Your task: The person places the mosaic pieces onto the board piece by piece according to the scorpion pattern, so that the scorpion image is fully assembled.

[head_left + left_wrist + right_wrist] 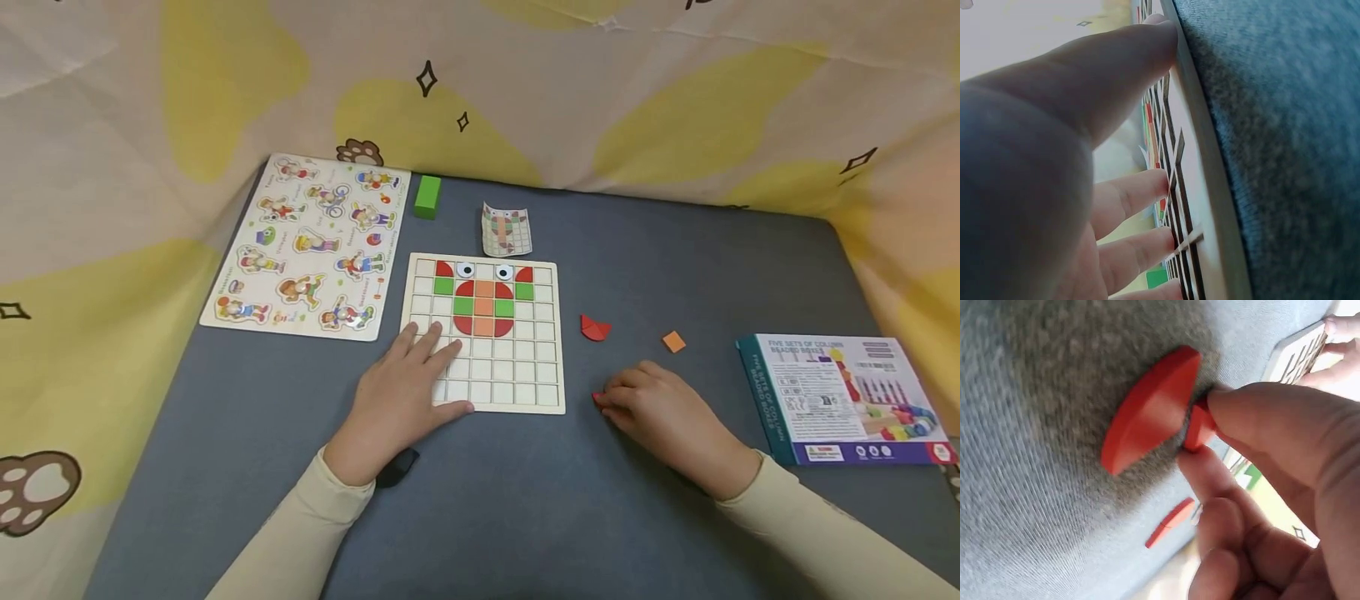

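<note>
My left hand [397, 387] lies with spread fingers on the lower left of a white grid board [525, 371]; its thumb [1116, 53] touches the near edge. On the board, red, green and orange tiles and two eye tiles form a figure. To the board's right, my right hand [660, 417] pinches a small red piece [1199, 427] between thumb and fingertip, just above the table. Right beside it lies a red quarter-circle tile [1154, 415]. Farther off lie more red tiles [596, 328], touching each other, and an orange square tile [673, 342].
Behind the board lies a small pattern card [506, 231], near a green block [427, 197]. A picture puzzle board [300, 250] is at the left, and a box [847, 400] at the right. A patterned cloth [480, 92] rises behind the grey table [712, 267].
</note>
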A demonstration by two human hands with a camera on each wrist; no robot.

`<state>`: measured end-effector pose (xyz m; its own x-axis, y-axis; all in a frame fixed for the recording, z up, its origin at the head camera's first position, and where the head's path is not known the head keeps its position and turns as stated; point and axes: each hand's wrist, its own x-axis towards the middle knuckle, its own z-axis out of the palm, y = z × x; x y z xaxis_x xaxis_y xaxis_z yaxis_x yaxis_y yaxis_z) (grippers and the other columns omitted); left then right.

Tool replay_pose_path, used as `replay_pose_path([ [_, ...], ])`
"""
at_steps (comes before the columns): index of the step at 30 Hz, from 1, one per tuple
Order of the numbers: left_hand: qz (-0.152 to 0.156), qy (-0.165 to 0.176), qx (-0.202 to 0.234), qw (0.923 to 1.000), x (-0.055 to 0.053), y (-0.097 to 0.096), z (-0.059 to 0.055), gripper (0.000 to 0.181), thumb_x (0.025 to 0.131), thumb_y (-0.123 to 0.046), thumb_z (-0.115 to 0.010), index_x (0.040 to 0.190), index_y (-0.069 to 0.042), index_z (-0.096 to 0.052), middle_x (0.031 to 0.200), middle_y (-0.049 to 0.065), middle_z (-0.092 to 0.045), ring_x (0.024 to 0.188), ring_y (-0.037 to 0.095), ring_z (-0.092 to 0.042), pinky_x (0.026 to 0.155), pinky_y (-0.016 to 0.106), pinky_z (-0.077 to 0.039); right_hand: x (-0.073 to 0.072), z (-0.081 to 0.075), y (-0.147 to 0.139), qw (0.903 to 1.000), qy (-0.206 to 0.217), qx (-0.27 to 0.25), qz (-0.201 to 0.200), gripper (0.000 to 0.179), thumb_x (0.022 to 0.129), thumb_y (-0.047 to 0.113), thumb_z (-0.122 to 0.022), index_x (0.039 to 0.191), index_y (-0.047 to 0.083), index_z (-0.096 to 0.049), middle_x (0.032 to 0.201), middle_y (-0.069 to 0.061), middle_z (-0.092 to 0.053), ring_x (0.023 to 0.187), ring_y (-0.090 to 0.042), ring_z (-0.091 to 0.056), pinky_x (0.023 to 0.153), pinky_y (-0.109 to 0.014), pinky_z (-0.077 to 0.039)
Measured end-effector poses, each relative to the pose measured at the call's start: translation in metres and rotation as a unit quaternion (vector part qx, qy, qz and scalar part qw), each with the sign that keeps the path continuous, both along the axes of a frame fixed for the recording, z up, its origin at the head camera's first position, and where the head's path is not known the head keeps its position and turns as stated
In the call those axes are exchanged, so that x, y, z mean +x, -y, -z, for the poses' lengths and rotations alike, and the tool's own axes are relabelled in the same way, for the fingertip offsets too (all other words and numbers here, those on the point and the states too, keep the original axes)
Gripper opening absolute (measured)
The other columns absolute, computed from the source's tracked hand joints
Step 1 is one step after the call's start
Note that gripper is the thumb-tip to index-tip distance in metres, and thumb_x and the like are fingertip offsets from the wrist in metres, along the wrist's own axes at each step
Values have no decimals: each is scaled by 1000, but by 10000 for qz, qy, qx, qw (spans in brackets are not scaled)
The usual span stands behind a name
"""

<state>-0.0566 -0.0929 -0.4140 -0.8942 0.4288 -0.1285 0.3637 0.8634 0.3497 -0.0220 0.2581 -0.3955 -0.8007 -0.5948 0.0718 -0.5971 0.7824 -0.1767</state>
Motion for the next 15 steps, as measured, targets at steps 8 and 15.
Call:
replay_pose_path([
  [8, -18, -3, 45, 10000, 0, 1, 2, 86, 86, -59, -83, 156, -15, -57, 167, 16, -39, 156, 43, -27, 110, 61, -45, -40, -24, 25, 9994, 107, -263, -199, 21, 81, 10, -93, 100, 8, -85, 89, -2, -75, 82, -21, -59, 72, -38, -53],
  [15, 45, -34, -97, 9999, -1, 1, 3, 86, 87, -63, -80, 156, -18, -56, 168, 14, -38, 157, 42, -27, 110, 60, -46, -131, -31, 119, 9947, 207, -524, -861, 13, 91, 15, -84, 103, 7, -85, 95, -4, -77, 90, -24, -64, 90, -41, -51],
])
